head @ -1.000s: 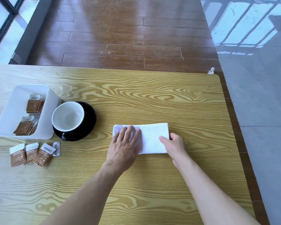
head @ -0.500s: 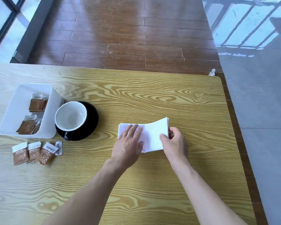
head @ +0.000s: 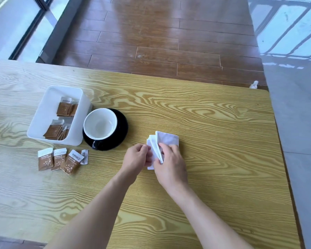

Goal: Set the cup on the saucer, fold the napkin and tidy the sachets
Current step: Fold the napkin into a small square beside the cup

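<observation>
A white napkin (head: 166, 139) lies mid-table, its right half folded over to the left with the layered edges fanned up. My right hand (head: 170, 162) presses that folded half and pinches its edge. My left hand (head: 137, 157) touches the napkin's left edge with curled fingers. A white cup (head: 100, 124) sits on the black saucer (head: 121, 130) to the left of the napkin. Several brown sachets (head: 58, 159) lie loose on the table in front of a white tray (head: 43, 115), which holds more sachets (head: 66, 108).
The wooden table (head: 214, 132) ends at its far edge and right edge, with brown floorboards (head: 160, 42) beyond. A small white object (head: 254, 84) sits by the far right corner. Bare tabletop lies right of the napkin and near me.
My right hand lifted the napkin's right end and folded it over to the left. My left hand slid from flat on the napkin to its left edge.
</observation>
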